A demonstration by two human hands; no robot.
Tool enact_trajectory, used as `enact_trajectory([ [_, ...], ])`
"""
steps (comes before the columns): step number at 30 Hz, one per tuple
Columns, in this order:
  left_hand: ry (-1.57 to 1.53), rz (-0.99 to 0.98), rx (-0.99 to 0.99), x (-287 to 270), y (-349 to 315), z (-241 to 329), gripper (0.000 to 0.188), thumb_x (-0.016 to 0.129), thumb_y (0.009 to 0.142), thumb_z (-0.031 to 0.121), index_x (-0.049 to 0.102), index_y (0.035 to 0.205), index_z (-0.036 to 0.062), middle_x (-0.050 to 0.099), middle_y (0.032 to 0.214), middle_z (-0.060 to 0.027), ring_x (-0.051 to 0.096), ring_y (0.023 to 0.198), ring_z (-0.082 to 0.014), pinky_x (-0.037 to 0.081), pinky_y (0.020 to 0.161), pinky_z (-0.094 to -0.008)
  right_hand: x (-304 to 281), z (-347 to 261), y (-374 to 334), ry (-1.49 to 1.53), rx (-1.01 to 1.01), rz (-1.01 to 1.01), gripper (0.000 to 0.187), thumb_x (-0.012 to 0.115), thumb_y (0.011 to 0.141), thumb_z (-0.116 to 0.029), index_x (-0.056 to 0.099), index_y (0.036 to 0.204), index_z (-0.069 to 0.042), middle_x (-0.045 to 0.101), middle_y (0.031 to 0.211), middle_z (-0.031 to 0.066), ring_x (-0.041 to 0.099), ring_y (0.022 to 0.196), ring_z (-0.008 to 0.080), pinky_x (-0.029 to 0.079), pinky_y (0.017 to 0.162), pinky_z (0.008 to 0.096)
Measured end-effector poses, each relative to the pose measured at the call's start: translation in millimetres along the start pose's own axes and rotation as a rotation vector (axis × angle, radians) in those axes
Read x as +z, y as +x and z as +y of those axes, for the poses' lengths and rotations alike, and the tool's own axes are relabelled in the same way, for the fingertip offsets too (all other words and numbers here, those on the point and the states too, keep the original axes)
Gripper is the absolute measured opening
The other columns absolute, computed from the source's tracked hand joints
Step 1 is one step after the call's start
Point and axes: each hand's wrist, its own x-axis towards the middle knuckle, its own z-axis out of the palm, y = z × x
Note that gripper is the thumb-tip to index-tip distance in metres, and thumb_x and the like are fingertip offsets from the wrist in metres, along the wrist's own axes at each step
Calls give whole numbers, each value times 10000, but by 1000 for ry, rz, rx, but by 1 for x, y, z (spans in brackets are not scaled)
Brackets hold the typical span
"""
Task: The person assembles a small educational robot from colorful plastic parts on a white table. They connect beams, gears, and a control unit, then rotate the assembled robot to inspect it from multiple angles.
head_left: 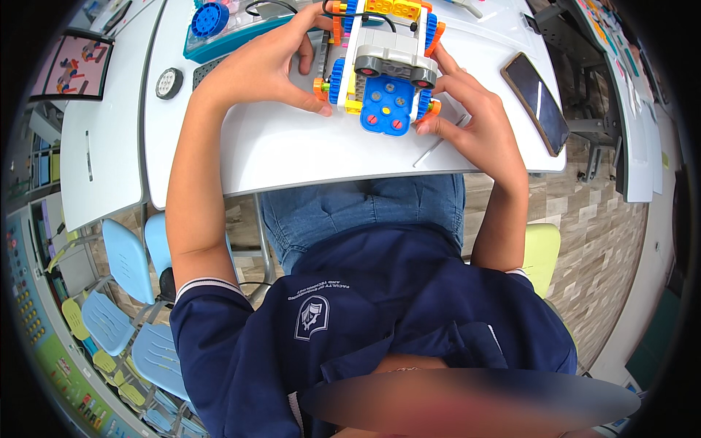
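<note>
A toy robot vehicle of plastic building bricks (387, 73) is on the white table (292, 146) near its front edge. It has blue gear wheels, orange and yellow connectors, and a grey sensor block (394, 55) with two round dark eyes. A blue perforated plate (385, 109) sits at its near end, and a black cable loops over its top. My left hand (274, 66) grips the vehicle's left side, its thumb by the lower orange connector. Around the right side curls my right hand (471, 106), thumb and fingers at the blue gear. Some fingertips are hidden behind the model.
To the right lies a dark smartphone (537, 102). A thin pale rod (438, 146) rests below my right hand. At the back left is a teal parts tray (219, 50) with a blue wheel (209, 20); a small black-and-white wheel (169, 83) and a screen (71, 66) are farther left.
</note>
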Motion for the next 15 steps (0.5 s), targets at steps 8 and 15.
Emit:
enact_trajectory([
  [8, 80, 27, 96, 0, 1, -7, 1198, 865, 484, 209, 252, 1505, 77, 524, 1350, -105, 574, 982, -197, 506, 923, -326, 0, 0, 0, 7, 2, -5, 371, 833, 663, -270, 615, 901, -86, 433, 1476, 133, 546, 1193, 406, 353, 1095, 569],
  [15, 41, 18, 38, 0, 0, -3, 1214, 869, 471, 217, 252, 1508, 76, 528, 1346, -105, 574, 980, -197, 508, 922, -326, 0, 1, 0, 3, 0, -5, 372, 833, 662, -273, 598, 875, -80, 430, 1477, 136, 545, 1192, 408, 356, 1095, 565],
])
